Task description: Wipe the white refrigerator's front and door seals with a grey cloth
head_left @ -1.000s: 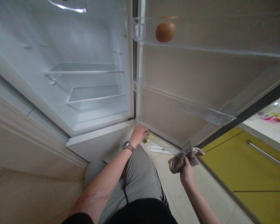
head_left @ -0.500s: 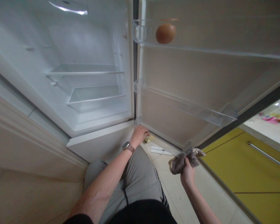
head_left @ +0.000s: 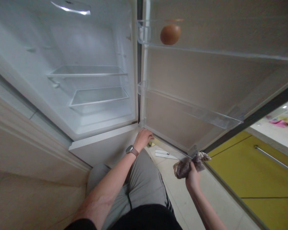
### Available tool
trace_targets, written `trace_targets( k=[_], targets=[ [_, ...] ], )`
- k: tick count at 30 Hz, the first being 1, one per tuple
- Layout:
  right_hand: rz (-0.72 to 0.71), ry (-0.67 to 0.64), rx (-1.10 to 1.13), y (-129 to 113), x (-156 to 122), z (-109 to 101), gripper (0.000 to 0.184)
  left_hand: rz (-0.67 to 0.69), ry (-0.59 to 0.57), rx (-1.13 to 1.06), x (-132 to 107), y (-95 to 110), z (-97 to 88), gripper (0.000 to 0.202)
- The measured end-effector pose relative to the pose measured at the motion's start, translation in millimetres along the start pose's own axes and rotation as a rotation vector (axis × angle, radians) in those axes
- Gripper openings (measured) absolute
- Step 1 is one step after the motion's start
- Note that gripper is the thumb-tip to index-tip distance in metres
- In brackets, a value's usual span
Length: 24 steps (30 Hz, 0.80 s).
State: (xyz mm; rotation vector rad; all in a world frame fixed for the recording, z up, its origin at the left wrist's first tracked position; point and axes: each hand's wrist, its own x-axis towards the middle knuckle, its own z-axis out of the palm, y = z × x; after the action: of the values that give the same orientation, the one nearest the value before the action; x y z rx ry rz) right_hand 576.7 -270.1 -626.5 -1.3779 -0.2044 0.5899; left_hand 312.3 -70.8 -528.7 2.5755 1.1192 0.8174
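Observation:
My right hand (head_left: 193,179) grips a crumpled dark purplish-brown cloth (head_left: 184,167), pressed at the outer bottom corner of the open fridge door (head_left: 182,76). Pale, patterned bits of the cloth stick out on both sides of the fist. Wearing a watch, my left hand (head_left: 144,138) rests by my knee at the door's lower hinge corner. Its fingers are bent over beside the bottom door shelf; their tips are hidden, so I cannot make out what they hold.
Inside the lit fridge (head_left: 81,44) are a glass shelf (head_left: 86,71) and a lower panel (head_left: 99,95). A brown egg (head_left: 170,34) sits in the upper door shelf. White strips (head_left: 165,154) lie on the floor. Yellow cabinets (head_left: 256,166) stand at right under a cluttered counter (head_left: 271,132).

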Motion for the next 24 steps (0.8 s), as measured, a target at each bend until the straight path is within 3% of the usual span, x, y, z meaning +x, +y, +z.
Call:
trace_targets(
  k=[4, 24],
  targets=[
    [0.057, 0.033, 0.026, -2.8, -2.1, 1.3, 0.065, -0.008, -0.011, 0.001, -0.1, 0.4, -0.2, 0.018],
    [0.021, 0.028, -0.022, -1.7, -2.2, 1.0, 0.067, -0.009, -0.014, -0.007, 1.0, 3.3, -4.3, 0.02]
  ],
)
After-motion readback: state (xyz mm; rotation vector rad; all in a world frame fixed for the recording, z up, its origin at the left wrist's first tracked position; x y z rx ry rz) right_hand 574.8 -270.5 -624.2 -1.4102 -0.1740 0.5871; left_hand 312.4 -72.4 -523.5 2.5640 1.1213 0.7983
